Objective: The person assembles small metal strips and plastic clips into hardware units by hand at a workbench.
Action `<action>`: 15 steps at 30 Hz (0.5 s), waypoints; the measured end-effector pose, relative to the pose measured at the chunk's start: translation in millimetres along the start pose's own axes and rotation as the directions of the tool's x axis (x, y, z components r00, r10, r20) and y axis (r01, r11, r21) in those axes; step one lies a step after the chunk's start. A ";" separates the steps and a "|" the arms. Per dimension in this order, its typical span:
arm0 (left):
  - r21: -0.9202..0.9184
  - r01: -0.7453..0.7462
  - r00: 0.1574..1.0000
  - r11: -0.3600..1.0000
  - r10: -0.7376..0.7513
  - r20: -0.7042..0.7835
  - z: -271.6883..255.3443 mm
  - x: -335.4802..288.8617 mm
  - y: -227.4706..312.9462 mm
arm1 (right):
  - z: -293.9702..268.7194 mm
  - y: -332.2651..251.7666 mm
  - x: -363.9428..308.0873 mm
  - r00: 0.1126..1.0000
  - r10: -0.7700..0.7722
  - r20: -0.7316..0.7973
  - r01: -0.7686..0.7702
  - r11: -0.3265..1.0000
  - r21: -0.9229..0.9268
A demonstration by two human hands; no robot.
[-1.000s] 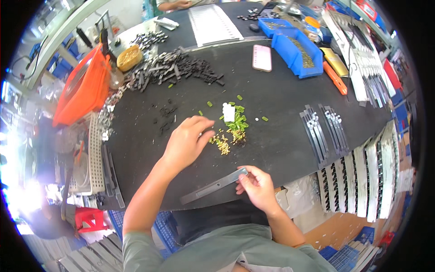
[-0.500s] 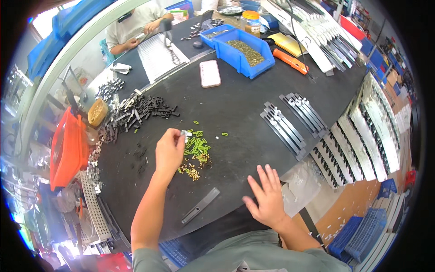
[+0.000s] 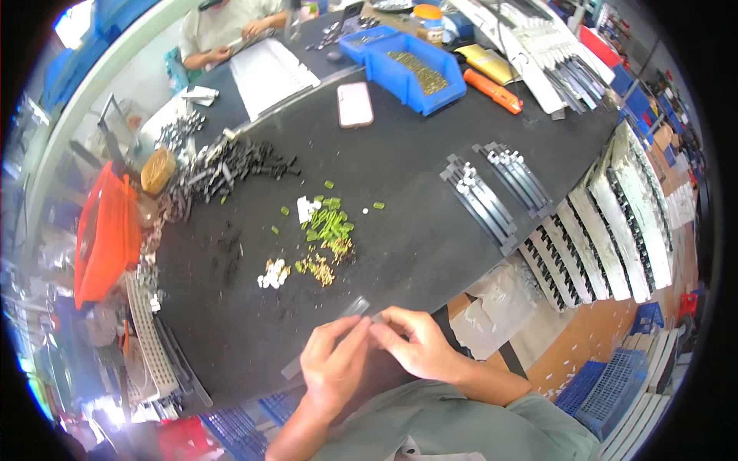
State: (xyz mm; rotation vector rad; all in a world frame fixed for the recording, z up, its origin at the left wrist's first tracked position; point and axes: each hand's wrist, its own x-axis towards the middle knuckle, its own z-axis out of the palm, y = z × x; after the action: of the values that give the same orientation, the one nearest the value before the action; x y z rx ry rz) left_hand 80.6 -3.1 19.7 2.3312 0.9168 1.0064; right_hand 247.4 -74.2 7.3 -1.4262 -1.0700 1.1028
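Close to the table's near edge, my left hand [image 3: 334, 359] and my right hand [image 3: 419, 346] meet fingertip to fingertip. Both are closed in a pinch, and whatever sits between the fingers is too small and hidden to name. A flat grey metal strip [image 3: 357, 308] lies on the table, partly covered by my left hand. Beyond the hands are a heap of small green pieces [image 3: 329, 224], tiny gold-coloured bits [image 3: 321, 272], a cluster of small white pieces [image 3: 273, 274] and more white pieces [image 3: 307, 209].
Black parts [image 3: 238, 165] are piled at the left, near an orange-red bin [image 3: 108, 238]. Assembled metal strips [image 3: 484, 203] lie at the right. Farther back are a phone [image 3: 354, 105], blue bins [image 3: 407, 73] and an orange-handled tool [image 3: 492, 91]. A co-worker [image 3: 231, 34] sits across.
My left hand has come back from the green heap to the near edge. My right hand has moved left to meet it, its spread fingers now pinched. White pieces formerly behind my left hand now show.
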 end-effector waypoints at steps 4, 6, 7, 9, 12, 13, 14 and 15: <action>-0.125 0.083 0.996 0.989 -0.080 0.032 -4.3 -6.7 3.6 | 14.0 -11.5 1.9 0.995 0.101 -0.025 -0.085 0.928 0.363; -0.382 0.304 0.953 0.873 -0.279 0.120 -12.8 -7.4 6.8 | 3.0 -4.7 6.3 0.994 0.106 0.016 -0.105 0.936 0.336; -0.415 0.342 0.939 0.843 -0.326 0.111 -12.6 -11.9 2.9 | -0.5 1.3 7.4 0.994 0.100 0.049 -0.111 0.930 0.351; -0.450 0.376 0.922 0.810 -0.376 0.094 -15.9 -12.5 -3.3 | 2.5 -0.9 8.6 0.991 0.113 0.074 -0.131 0.931 0.339; -0.328 0.192 0.980 0.925 -0.196 0.020 -22.5 -9.7 -2.2 | 8.5 -6.1 7.8 0.992 0.084 0.092 -0.109 0.940 0.323; -0.228 0.084 0.996 0.970 -0.080 0.026 -22.0 -14.1 -4.8 | 9.7 -8.6 3.8 0.993 0.055 0.102 -0.075 0.977 0.198; -0.124 -0.035 0.999 0.992 0.040 0.037 -22.7 -14.9 -7.5 | 11.2 -11.2 3.0 0.993 0.018 0.117 -0.026 0.997 0.067; -0.110 -0.033 0.998 0.993 0.038 0.043 -24.6 -13.6 -4.7 | 11.9 -11.1 0.6 0.995 0.002 0.104 -0.005 1.000 0.024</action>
State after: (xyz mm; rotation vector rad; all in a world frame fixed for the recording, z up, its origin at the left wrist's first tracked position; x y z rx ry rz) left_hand 53.1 -6.5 26.1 2.2773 0.7856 0.9881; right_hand 235.1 -70.2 17.2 -1.3641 -1.1238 1.1996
